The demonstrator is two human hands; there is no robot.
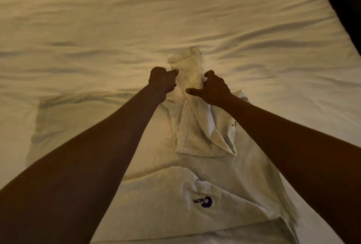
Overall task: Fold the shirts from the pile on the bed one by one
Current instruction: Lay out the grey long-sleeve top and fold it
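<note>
Head view, shirt [195, 165]: white, spread on the bed sheet [136, 19] close to the person, logo [204, 202] at the near end.
Head view, folded strip [192, 71]: narrow doubled length of the same white cloth, lifted between both hands at the shirt's far end.
Left hand [163, 82]: fingers curled tight, clamped on the strip's left edge.
Right hand [214, 90]: fingers curled onto the strip's right edge, thumb stretched out apart from them.
Risk, slip: looser right-hand hold, likely to let the strip twist or drop.
Risk, skew: uneven pull, likely to drag the wrinkled body crooked and spoil the fold line.
Risk, misjudged edge: white on white in dim light, hems hard to tell apart.
Count: two hands; one logo; one strip; one shirt for certain, flat cloth [78, 118] at left possibly another, cannot tell; no pile in view.
</note>
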